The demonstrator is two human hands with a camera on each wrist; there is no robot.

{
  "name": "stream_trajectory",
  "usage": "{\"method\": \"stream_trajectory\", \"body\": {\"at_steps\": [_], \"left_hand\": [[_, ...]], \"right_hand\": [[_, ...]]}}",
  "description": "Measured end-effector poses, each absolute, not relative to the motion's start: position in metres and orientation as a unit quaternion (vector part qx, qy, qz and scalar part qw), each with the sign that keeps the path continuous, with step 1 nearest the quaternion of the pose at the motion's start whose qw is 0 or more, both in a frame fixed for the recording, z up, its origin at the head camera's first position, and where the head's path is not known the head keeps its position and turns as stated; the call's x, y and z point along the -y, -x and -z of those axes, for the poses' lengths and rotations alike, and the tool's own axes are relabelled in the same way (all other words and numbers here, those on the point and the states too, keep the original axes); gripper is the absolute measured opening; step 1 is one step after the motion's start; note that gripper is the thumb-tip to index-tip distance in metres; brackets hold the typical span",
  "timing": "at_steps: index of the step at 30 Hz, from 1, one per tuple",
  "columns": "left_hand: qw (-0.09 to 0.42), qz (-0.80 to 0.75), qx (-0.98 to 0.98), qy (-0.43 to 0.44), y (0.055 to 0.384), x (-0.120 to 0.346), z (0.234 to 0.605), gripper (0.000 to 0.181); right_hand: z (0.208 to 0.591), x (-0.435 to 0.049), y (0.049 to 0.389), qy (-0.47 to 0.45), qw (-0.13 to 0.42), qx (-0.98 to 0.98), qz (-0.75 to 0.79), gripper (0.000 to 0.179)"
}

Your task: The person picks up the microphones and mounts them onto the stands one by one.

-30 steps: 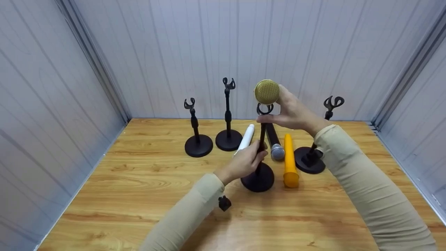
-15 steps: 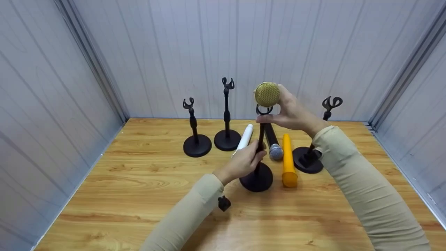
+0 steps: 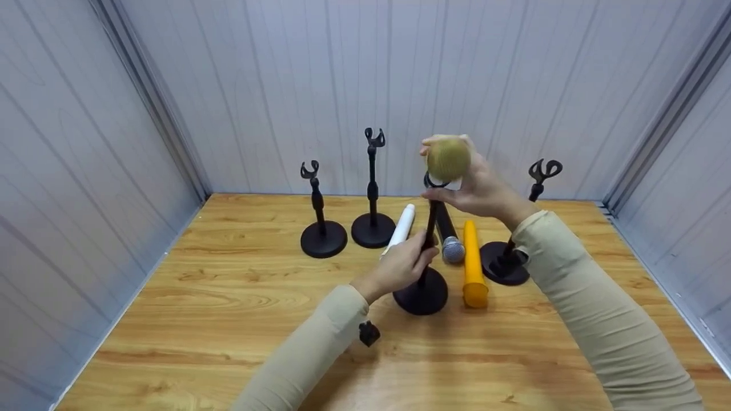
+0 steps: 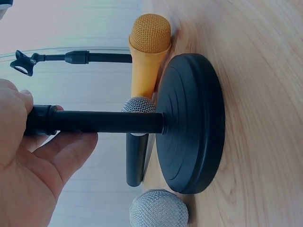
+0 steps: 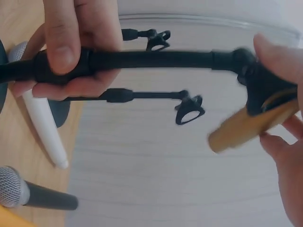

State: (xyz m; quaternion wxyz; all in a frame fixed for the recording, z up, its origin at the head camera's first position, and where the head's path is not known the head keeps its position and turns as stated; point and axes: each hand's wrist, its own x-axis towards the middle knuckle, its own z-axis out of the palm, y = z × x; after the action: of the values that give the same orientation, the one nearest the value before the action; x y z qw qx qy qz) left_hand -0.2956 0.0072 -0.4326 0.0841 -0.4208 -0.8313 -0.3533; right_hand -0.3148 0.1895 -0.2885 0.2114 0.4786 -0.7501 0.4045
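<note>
My left hand point(image 3: 397, 268) grips the pole of a black desktop microphone stand point(image 3: 421, 299), whose round base is on the wooden table. At the top of that pole my right hand point(image 3: 485, 188) holds a gold microphone point(image 3: 448, 161), its mesh head toward the head camera and slightly blurred. In the right wrist view the microphone's tapered body point(image 5: 239, 128) runs through or against the stand's clip point(image 5: 265, 90), with right fingers on either side. The left wrist view shows left fingers and thumb around the collar of the pole point(image 4: 109, 121).
Behind stand two black stands point(image 3: 324, 240) point(image 3: 373, 231) with bare clips, and another stand point(image 3: 505, 264) is at right. A white microphone point(image 3: 402, 225), a black microphone point(image 3: 453, 249) and an orange microphone point(image 3: 474, 265) lie around the gripped stand. Pale panels point(image 3: 360, 85) enclose the table.
The gold microphone's head has shifted a little right and down, and right fingertips now show above it. My left hand keeps its grip on the pole, nearly still.
</note>
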Motion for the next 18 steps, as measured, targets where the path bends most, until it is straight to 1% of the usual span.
{"method": "stream_trajectory", "body": {"at_steps": [4, 7, 14, 18], "left_hand": [[0.084, 0.362, 0.826, 0.423, 0.295, -0.007, 0.433, 0.018], [0.088, 0.364, 0.824, 0.425, 0.295, -0.008, 0.433, 0.018], [0.092, 0.362, 0.822, 0.429, 0.294, -0.008, 0.432, 0.019], [0.086, 0.356, 0.827, 0.428, 0.293, -0.006, 0.431, 0.020]], "right_hand": [[0.280, -0.183, 0.313, -0.503, 0.252, 0.747, -0.353, 0.069], [0.279, -0.182, 0.313, -0.513, 0.263, 0.741, -0.344, 0.067], [0.287, -0.189, 0.313, -0.481, 0.196, 0.761, -0.388, 0.070], [0.289, -0.186, 0.312, -0.481, 0.194, 0.754, -0.404, 0.064]]}}
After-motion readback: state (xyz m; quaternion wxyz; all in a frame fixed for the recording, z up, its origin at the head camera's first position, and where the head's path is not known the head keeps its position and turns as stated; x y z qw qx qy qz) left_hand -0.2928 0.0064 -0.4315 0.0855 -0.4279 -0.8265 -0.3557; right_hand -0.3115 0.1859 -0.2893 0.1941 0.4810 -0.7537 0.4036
